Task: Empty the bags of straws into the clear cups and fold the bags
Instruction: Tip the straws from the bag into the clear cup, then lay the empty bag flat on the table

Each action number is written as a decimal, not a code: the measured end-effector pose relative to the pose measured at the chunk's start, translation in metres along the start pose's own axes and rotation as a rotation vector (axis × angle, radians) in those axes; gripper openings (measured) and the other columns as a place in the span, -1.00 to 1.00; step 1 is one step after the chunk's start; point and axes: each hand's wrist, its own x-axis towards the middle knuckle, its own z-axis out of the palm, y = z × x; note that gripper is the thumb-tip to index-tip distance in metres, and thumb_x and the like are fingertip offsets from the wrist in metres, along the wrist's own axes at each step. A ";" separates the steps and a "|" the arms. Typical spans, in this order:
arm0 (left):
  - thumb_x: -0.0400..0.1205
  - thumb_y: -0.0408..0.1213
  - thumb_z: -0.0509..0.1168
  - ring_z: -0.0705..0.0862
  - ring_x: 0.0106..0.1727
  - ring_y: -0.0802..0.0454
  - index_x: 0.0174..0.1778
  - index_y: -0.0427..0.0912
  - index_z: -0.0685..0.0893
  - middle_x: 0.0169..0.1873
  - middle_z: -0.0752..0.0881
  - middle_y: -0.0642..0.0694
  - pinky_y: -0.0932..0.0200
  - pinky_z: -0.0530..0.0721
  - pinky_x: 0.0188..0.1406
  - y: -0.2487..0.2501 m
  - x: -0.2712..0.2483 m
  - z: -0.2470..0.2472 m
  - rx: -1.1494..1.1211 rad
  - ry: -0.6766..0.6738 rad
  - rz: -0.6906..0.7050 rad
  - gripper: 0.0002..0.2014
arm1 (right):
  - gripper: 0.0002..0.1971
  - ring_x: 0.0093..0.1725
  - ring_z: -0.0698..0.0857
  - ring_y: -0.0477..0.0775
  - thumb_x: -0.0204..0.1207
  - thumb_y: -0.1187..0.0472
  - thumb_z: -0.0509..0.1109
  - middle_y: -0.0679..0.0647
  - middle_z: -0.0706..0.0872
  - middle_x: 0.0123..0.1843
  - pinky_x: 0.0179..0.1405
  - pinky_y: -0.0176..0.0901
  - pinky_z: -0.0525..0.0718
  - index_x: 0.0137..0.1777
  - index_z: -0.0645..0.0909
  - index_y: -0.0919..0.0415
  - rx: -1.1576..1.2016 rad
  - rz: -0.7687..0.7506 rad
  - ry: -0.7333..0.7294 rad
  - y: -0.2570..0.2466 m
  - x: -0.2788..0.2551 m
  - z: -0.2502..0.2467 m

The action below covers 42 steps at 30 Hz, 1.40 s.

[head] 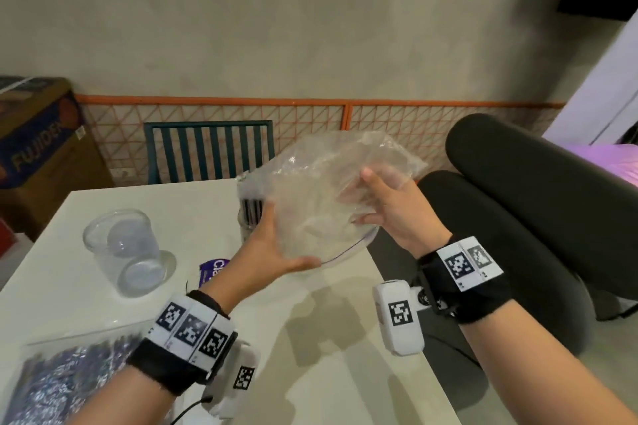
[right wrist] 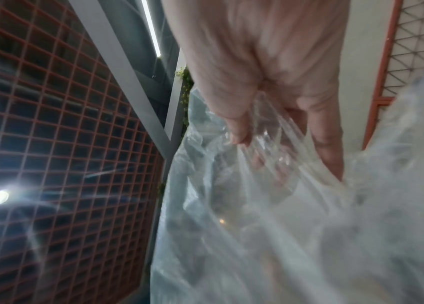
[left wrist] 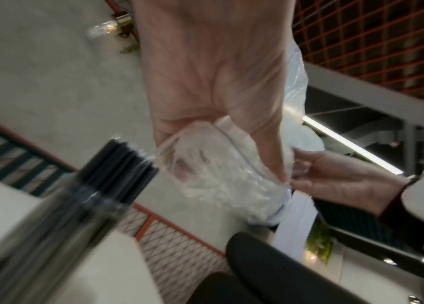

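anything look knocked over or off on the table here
Yes: one empty clear cup lies tipped on its side on the left of the table, not upright. The cup of black straws stands upright behind the left hand.

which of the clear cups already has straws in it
The cup behind the left hand, partly hidden by the empty bag: black straws stand in it. The cup further left holds none.

table | empty clear cup | straw-filled cup | full straw bag
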 end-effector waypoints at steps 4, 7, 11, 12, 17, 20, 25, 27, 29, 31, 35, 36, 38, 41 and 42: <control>0.46 -0.31 0.49 0.68 0.22 0.06 0.19 0.04 0.60 0.11 0.74 0.06 0.11 0.60 0.29 -0.051 -0.020 0.011 -0.015 0.075 -0.157 -0.59 | -0.82 -0.23 0.78 0.05 0.69 0.18 0.18 0.08 0.77 -0.19 -0.30 -0.03 0.79 0.01 0.60 0.19 0.039 -0.029 0.116 -0.005 -0.002 -0.013; 0.46 -0.29 0.44 0.71 0.13 -0.06 0.02 -0.05 0.72 -0.01 0.79 -0.03 0.04 0.61 0.21 -0.066 -0.034 0.015 -0.177 0.187 -0.246 -0.78 | -0.82 -0.22 0.74 0.13 0.68 0.17 0.20 0.12 0.74 -0.19 -0.20 0.11 0.76 -0.07 0.61 0.16 0.007 -0.023 0.197 0.000 -0.007 -0.013; 0.47 -0.24 0.49 0.56 0.19 0.17 0.36 0.27 0.31 0.21 0.50 0.25 0.12 0.51 0.21 -0.057 -0.050 0.025 -0.234 -0.022 -0.251 -0.34 | -0.82 -0.14 0.75 0.00 0.67 0.16 0.21 0.05 0.75 -0.14 -0.15 -0.08 0.72 -0.01 0.63 0.16 -0.172 -0.079 0.270 0.005 -0.016 -0.007; 0.44 -0.21 0.51 0.49 0.20 0.27 0.44 0.33 0.15 0.20 0.40 0.36 0.13 0.45 0.27 -0.050 -0.049 0.026 -0.199 -0.053 -0.217 -0.19 | -0.81 -0.11 0.75 -0.04 0.67 0.16 0.23 0.04 0.76 -0.10 -0.14 -0.17 0.69 0.07 0.64 0.21 -0.236 -0.098 0.256 0.006 -0.017 -0.006; 0.68 -0.26 0.14 0.61 -0.01 0.20 0.05 0.09 0.60 -0.04 0.67 0.12 0.19 0.55 -0.03 -0.005 -0.034 0.030 -0.342 0.232 -0.173 -0.82 | -0.64 0.07 0.76 -0.06 0.51 0.06 0.43 0.00 0.76 0.11 0.05 -0.21 0.75 0.28 0.55 0.10 -0.241 -0.040 0.021 0.013 -0.031 0.002; 0.74 -0.19 0.01 0.68 -0.02 0.13 -0.13 -0.05 0.54 -0.20 0.78 0.08 -0.03 0.56 -0.03 0.002 -0.030 0.026 -0.486 0.248 -0.201 -0.77 | -0.28 0.29 0.60 -0.14 0.31 -0.03 0.58 -0.11 0.63 0.28 0.23 -0.27 0.54 0.45 0.39 0.04 -0.459 0.035 -0.059 0.041 -0.035 -0.009; 0.76 -0.10 -0.06 0.72 0.10 -0.05 -0.08 -0.05 0.45 -0.14 0.80 -0.06 -0.32 0.64 -0.03 -0.006 -0.028 0.013 -0.719 0.260 -0.245 -0.77 | -0.74 -0.06 0.68 0.06 0.48 0.04 0.45 0.02 0.66 -0.11 0.01 -0.31 0.60 0.01 0.53 0.18 -0.835 0.228 -0.300 0.091 -0.049 -0.023; 0.76 -0.05 -0.08 0.67 0.20 -0.17 -0.04 -0.05 0.45 -0.03 0.76 -0.15 -0.46 0.61 -0.01 -0.010 -0.029 0.012 -0.770 0.257 -0.306 -0.75 | -0.82 -0.10 0.71 0.25 0.64 0.21 0.23 0.22 0.69 -0.11 -0.12 -0.08 0.67 0.13 0.49 0.32 -0.801 0.252 -0.265 0.100 -0.057 -0.028; 0.75 -0.02 -0.06 0.63 0.23 -0.22 0.00 0.00 0.48 0.05 0.69 -0.14 -0.48 0.64 0.00 -0.017 -0.031 0.015 -0.762 0.284 -0.375 -0.75 | -0.75 -0.26 0.67 0.16 0.67 0.23 0.12 0.21 0.64 -0.13 -0.42 -0.13 0.68 0.28 0.40 0.30 -0.674 0.277 -0.205 0.100 -0.065 -0.031; 0.71 0.05 0.03 0.66 0.17 -0.21 0.15 0.08 0.44 0.07 0.63 -0.07 -0.33 0.70 -0.04 -0.025 -0.035 0.021 -0.676 0.275 -0.433 -0.78 | -0.74 -0.34 0.58 0.00 0.69 0.19 0.09 0.13 0.57 -0.19 -0.52 -0.30 0.54 0.30 0.39 0.29 -0.633 0.277 -0.141 0.101 -0.070 -0.030; 0.61 -0.06 0.29 0.69 -0.05 -0.05 0.44 0.03 0.16 0.11 0.63 -0.17 0.11 0.64 -0.27 -0.045 -0.052 0.044 -0.416 0.102 -0.592 -0.45 | -0.83 -0.11 0.60 0.15 0.70 0.21 0.12 0.23 0.61 -0.06 -0.33 -0.14 0.47 0.16 0.43 0.29 -0.657 0.336 -0.021 0.116 -0.075 -0.025; 0.64 -0.21 0.25 0.65 -0.17 -0.03 0.42 -0.02 0.16 0.02 0.63 -0.20 0.19 0.57 -0.37 -0.052 -0.055 0.049 -0.349 0.083 -0.615 -0.50 | -0.80 -0.03 0.60 0.18 0.70 0.19 0.12 0.24 0.63 0.04 -0.25 -0.10 0.46 0.20 0.44 0.27 -0.682 0.366 0.004 0.119 -0.075 -0.024; 0.66 -0.47 0.05 0.51 -0.36 -0.01 0.28 -0.07 0.24 -0.23 0.54 -0.19 0.22 0.44 -0.51 -0.067 -0.059 0.056 -0.253 0.136 -0.628 -0.67 | -0.66 0.08 0.59 0.17 0.69 0.06 0.13 0.24 0.62 0.22 -0.08 -0.12 0.48 0.32 0.42 0.27 -0.699 0.429 0.051 0.125 -0.075 -0.025; 0.59 -0.62 -0.10 0.37 -0.46 -0.04 0.16 -0.10 0.30 -0.37 0.41 -0.18 0.18 0.32 -0.57 -0.088 -0.060 0.057 -0.116 0.262 -0.608 -0.64 | -0.44 0.33 0.55 0.27 0.66 -0.14 0.10 0.29 0.54 0.40 0.15 -0.07 0.50 0.46 0.32 0.29 -0.834 0.538 0.045 0.138 -0.081 -0.030; 0.61 -0.59 -0.07 0.39 -0.47 -0.05 0.21 -0.09 0.30 -0.37 0.44 -0.19 0.19 0.34 -0.58 -0.096 -0.061 0.059 -0.074 0.268 -0.610 -0.63 | -0.40 0.36 0.54 0.29 0.65 -0.18 0.09 0.30 0.54 0.41 0.20 -0.05 0.50 0.46 0.29 0.30 -0.898 0.582 0.008 0.146 -0.086 -0.032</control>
